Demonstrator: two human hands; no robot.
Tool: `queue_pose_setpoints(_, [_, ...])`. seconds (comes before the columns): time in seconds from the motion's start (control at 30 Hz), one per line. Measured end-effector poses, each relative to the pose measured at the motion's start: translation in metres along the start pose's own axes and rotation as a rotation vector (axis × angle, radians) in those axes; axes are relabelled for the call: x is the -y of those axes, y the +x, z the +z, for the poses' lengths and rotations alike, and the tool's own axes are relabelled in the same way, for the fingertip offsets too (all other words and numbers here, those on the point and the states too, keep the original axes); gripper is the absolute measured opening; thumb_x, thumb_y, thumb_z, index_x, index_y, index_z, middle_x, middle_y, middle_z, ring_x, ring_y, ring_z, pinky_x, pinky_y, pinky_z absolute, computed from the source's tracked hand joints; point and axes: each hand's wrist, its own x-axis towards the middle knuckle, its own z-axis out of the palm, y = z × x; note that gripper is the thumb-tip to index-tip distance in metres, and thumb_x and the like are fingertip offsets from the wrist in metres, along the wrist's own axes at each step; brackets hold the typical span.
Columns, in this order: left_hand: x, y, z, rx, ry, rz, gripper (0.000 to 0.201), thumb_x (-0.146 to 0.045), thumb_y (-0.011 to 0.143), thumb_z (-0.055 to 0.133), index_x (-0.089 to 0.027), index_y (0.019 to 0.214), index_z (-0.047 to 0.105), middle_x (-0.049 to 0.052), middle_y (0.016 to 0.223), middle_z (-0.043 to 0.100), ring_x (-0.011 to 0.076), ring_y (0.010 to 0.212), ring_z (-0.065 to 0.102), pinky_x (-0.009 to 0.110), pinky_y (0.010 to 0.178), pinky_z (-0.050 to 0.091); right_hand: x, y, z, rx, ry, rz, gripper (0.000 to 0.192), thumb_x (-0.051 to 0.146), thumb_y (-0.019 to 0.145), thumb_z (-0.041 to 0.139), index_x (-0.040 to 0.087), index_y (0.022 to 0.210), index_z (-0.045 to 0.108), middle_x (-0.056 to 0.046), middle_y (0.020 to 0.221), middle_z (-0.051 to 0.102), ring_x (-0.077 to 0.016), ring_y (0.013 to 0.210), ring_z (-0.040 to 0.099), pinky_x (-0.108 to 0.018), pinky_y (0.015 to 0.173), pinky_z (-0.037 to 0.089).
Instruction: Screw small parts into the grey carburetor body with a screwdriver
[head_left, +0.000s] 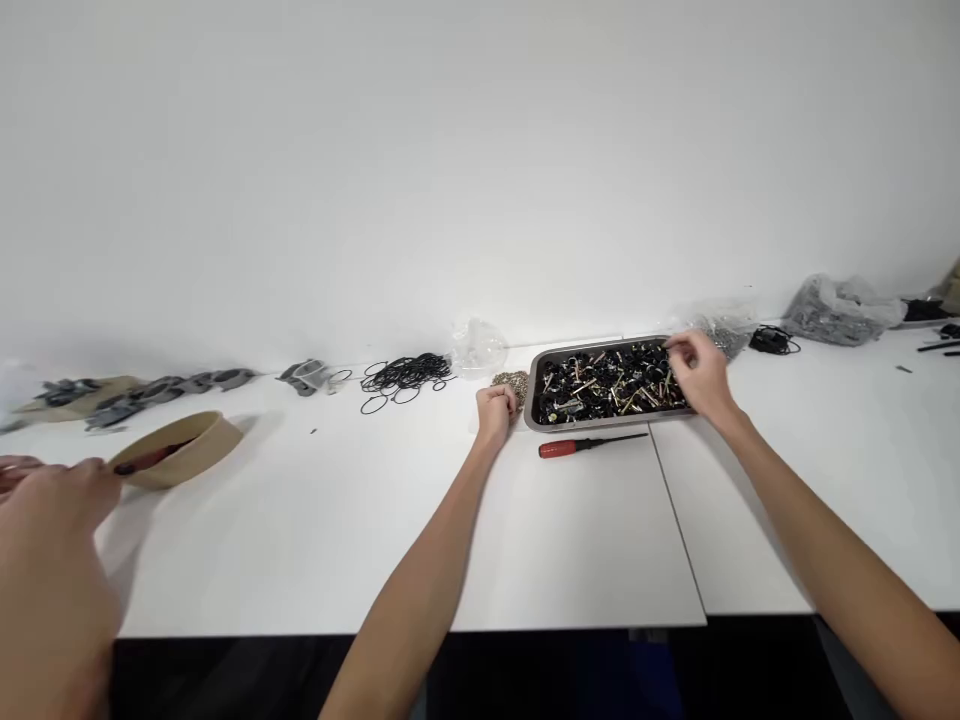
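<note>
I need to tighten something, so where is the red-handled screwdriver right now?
The red-handled screwdriver lies flat on the white table, right of centre, just in front of the metal tray of small parts and between the two hands.

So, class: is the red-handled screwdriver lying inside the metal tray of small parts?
No, the red-handled screwdriver lies on the white table just in front of the metal tray, outside its rim.

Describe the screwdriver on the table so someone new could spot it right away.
Find the metal tray of small black and brass parts on the white table. Just in front of it lies the screwdriver, between the hands. It alone has a red handle.
</note>
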Motion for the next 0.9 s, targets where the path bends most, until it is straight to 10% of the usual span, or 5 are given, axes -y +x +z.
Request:
queue_pose_setpoints(0.17, [-0.007, 0.001, -0.010, -0.086, -0.038, 0.047, 0.009, -0.018, 0.048, 0.043, -0.019, 0.039, 0.046, -0.001, 0.040, 0.038, 0.0072, 0.037, 0.033, 0.022, 0.042, 0.020, 0.012, -0.017, 0.024, 0.580, -0.251, -0.055, 0.030, 0.027, 0.092, 0.053, 0.021, 0.117, 0.069, -0.013, 0.124, 0.066, -0.0311, 0.120, 0.060, -0.051, 0.108, 0.047])
queue_pose_setpoints(0.3, [-0.013, -0.001, -0.011, -0.124, -0.058, 0.042, 0.009, -0.019, 0.047, 0.041, -0.020, 0.039, 0.045, -0.002, 0.038, 0.033, 0.0070, 0.036, 0.027, 0.022, 0.042, 0.017, 0.004, -0.010, 0.021, 0.758, -0.275, 0.001, 0.036, 0.033, 0.096, 0.053, 0.022, 0.127, 0.068, -0.012, 0.131, 0.062, -0.0328, 0.134, 0.051, -0.053, 0.116, 0.040])
queue_pose_setpoints(0.73, [-0.024, -0.028, 0.018, 0.173, 0.473, 0.578, 0.018, -0.011, 0.064, 0.043, -0.021, 0.054, 0.054, 0.002, 0.055, 0.060, 0.0144, 0.052, 0.053, 0.028, 0.053, 0.041, -0.001, -0.015, 0.026, 0.529, -0.191, -0.036, 0.018, 0.021, 0.090, 0.061, 0.022, 0.106, 0.070, -0.008, 0.112, 0.071, -0.0267, 0.108, 0.063, -0.047, 0.098, 0.048])
queue_pose_setpoints(0.9, [-0.032, -0.036, 0.025, 0.297, 0.618, 0.576, 0.019, -0.013, 0.078, 0.046, -0.020, 0.079, 0.064, 0.003, 0.074, 0.065, 0.0157, 0.065, 0.057, 0.030, 0.064, 0.047, 0.010, -0.016, 0.025, 0.404, -0.059, -0.036, 0.015, 0.026, 0.088, 0.067, 0.020, 0.100, 0.073, -0.007, 0.095, 0.072, -0.0216, 0.090, 0.064, -0.039, 0.084, 0.051])
